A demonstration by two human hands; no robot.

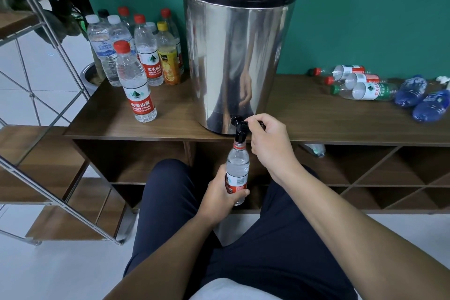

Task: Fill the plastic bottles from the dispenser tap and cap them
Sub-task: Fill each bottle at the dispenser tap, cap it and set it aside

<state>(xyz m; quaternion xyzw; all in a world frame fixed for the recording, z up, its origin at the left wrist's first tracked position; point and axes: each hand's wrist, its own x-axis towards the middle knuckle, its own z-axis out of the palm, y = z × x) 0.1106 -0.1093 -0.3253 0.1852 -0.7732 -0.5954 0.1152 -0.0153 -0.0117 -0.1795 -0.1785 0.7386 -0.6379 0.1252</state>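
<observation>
Two hands on the job: left hand (220, 192) wraps its grip round the clear plastic bottle with the red label (237, 170), holding it upright with the mouth right under the black tap (239, 129), so water should drop straight in. Right hand (269, 143) has its grip curled on the tap lever. Behind, the tall steel dispenser with a black lid (237, 56) sits on the brown wooden surface (316, 114). Capped upright bottles (136, 63) cluster left; empties (360, 85) lie well right, nothing blocking.

Head-worn view — looking steeply down, close over the shelf (341, 117).
</observation>
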